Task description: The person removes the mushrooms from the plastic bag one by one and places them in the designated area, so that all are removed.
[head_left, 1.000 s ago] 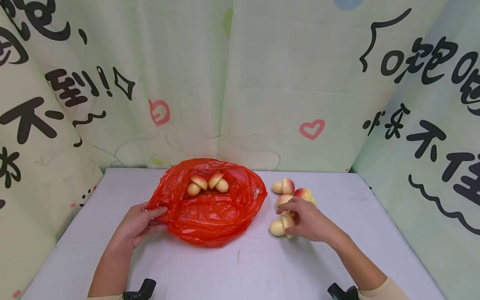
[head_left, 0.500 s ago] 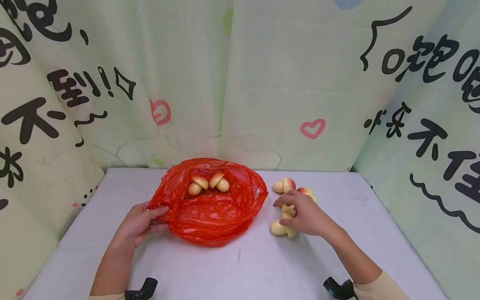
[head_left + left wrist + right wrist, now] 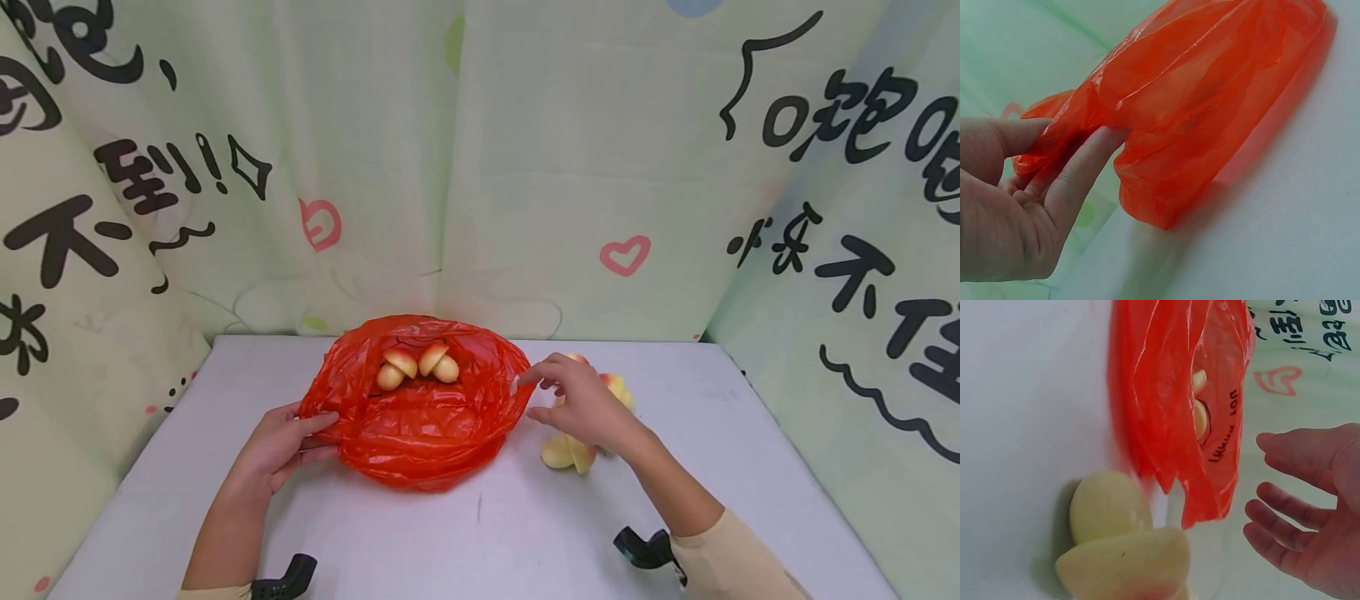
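Note:
A red plastic bag (image 3: 420, 429) lies mouth-up on the table, its rim spread wide. Inside it sit two toy mushrooms (image 3: 441, 364) with red-and-cream caps. At the bag's left edge, my left hand (image 3: 279, 446) pinches the plastic; in the left wrist view the left hand (image 3: 1029, 200) has the red bag (image 3: 1179, 106) between thumb and fingers. My right hand (image 3: 581, 404) reaches to the bag's right rim, holding nothing. The right wrist view shows the right hand (image 3: 1319, 519) with fingers spread beside the bag (image 3: 1154, 394), and a cream mushroom (image 3: 1122, 550) near the rim.
Right of the bag, several more mushrooms (image 3: 567, 454) lie on the white table (image 3: 420, 550), partly hidden behind my right hand. A pale green curtain (image 3: 525, 167) with black lettering closes off the back and both sides.
My right hand has moved left, away from over the loose mushrooms, to the bag's right rim. The left hand stays at the bag's left edge.

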Demonstrator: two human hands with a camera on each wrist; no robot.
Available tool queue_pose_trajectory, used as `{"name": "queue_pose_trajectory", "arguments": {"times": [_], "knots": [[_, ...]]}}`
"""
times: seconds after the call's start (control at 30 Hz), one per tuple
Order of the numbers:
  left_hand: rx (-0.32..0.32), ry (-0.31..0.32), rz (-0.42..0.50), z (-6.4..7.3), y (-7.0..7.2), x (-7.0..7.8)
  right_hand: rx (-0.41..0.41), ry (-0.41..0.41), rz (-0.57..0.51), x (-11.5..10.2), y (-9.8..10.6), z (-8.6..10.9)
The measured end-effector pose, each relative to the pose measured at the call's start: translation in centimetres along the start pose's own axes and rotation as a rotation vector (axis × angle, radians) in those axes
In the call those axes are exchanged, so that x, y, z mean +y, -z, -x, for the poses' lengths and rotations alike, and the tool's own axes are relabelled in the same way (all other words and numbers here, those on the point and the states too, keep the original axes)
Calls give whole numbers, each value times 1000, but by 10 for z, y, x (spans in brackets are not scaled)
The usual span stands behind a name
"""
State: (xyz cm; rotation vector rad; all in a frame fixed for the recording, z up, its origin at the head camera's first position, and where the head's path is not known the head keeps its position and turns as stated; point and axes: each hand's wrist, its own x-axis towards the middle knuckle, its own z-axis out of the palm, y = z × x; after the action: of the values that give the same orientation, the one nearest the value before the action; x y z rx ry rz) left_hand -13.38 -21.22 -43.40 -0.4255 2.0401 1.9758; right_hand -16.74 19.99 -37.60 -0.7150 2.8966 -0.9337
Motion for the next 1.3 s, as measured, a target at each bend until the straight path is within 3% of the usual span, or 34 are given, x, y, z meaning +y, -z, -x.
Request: {"name": "queue_pose_trajectory", "arguments": {"times": [0.23, 0.6, 0.87, 1.3], "knots": [[-10, -5, 16, -1, 0, 0, -3, 68, -3, -11, -5, -21], [-11, -5, 27, -3, 2, -2, -41, 33, -74, -26, -11, -49], [-9, -6, 12, 1, 1, -1, -57, 66, -70, -35, -17, -67], [-9, -8, 19, 0, 2, -1, -102, 35, -73, -44, -25, -92]]}}
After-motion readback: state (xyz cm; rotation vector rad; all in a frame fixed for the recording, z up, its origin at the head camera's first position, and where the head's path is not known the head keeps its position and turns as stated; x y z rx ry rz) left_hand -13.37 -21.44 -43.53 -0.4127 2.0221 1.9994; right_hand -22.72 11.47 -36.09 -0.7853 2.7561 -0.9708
